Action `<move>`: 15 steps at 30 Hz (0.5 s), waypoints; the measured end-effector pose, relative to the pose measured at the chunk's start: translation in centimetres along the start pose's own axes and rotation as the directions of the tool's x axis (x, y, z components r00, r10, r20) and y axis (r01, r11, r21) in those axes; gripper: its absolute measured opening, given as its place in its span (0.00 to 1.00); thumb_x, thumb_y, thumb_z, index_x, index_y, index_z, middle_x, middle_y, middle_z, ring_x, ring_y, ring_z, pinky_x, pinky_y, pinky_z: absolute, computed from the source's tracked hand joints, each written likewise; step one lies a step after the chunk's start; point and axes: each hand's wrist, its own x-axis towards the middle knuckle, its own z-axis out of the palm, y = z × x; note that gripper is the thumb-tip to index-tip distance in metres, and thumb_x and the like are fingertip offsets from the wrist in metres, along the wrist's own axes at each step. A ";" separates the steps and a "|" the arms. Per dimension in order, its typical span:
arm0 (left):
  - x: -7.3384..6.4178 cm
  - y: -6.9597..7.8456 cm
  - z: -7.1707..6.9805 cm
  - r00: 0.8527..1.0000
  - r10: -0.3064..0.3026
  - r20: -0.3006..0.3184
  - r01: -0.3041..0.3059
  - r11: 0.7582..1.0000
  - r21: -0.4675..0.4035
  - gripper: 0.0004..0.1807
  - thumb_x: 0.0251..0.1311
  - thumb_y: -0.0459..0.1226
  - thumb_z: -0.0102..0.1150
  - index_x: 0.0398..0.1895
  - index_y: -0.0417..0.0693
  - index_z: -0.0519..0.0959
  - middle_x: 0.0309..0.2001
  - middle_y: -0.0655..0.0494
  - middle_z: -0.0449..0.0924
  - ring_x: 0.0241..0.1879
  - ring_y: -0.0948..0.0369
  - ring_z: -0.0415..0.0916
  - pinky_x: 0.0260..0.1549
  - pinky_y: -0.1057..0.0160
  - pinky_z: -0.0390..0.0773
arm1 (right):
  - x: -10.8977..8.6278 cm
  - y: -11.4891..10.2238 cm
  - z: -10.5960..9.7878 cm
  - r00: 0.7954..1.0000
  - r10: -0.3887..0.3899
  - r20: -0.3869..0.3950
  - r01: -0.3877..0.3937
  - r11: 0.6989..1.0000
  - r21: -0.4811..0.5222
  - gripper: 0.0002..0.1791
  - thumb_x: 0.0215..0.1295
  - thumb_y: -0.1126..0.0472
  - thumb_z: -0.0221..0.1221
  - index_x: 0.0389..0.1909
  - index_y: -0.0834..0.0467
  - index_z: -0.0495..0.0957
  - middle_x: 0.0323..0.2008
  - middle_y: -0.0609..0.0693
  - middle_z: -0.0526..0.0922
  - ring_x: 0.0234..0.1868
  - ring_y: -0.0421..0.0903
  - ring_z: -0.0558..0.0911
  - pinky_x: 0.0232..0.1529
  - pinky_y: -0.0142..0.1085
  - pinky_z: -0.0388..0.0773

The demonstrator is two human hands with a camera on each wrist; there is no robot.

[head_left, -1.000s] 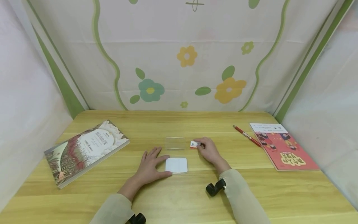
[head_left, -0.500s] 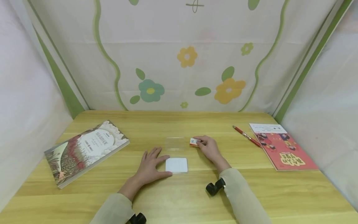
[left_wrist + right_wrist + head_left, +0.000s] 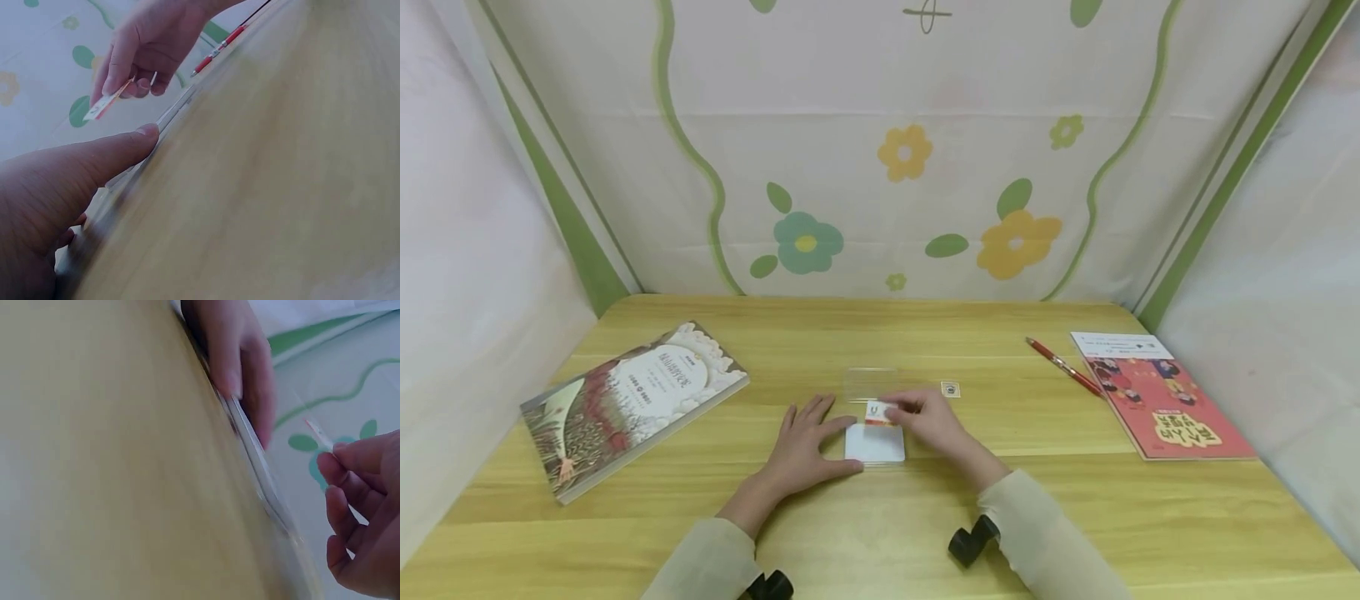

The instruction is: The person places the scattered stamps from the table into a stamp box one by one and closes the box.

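A flat clear plastic case [image 3: 870, 384] lies open on the table, its transparent lid folded back. White lining [image 3: 875, 443] fills its near half. My left hand [image 3: 801, 446] rests at the case's left side, fingers spread; thumb and index finger touch its edges. Above the case, my right hand [image 3: 928, 421] pinches a small flat card [image 3: 877, 412], white with a red and yellow band. In the left wrist view the card [image 3: 103, 108] is tilted and clear of the case. A tiny pale square with a dark mark [image 3: 951, 389] lies on the table behind the right hand.
A picture book [image 3: 634, 408] lies at the left. At the right, a red pen [image 3: 1063, 367] lies beside a red booklet [image 3: 1165, 404]. A flowered curtain [image 3: 850, 150] stands behind the wooden table [image 3: 880, 533].
My right hand has lifted the small card and carried it left and nearer, over the case. The tiny square it covered now shows on the table. My left hand has stayed put.
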 end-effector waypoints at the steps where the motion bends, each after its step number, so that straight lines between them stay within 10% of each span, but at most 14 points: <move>1: 0.0 0.0 0.0 1.000 -0.001 -0.001 0.001 1.000 0.003 0.35 0.39 0.61 0.57 0.52 0.54 0.72 0.61 0.43 0.54 0.62 0.48 0.44 0.54 0.42 0.37 | -0.2 0.0 0.4 1.000 -0.001 0.022 0.001 1.000 0.002 0.10 0.53 0.66 0.58 0.38 0.61 0.79 0.28 0.49 0.79 0.24 0.41 0.72 0.22 0.29 0.69; 15: 0.1 -0.3 0.4 1.000 0.004 -0.013 -0.004 1.000 0.008 0.35 0.38 0.61 0.58 0.51 0.55 0.73 0.61 0.44 0.55 0.62 0.49 0.44 0.54 0.43 0.37 | -1.2 1.1 3.2 0.989 -0.147 0.023 0.148 0.962 -0.231 0.08 0.51 0.65 0.60 0.35 0.59 0.81 0.25 0.43 0.76 0.27 0.39 0.71 0.28 0.30 0.69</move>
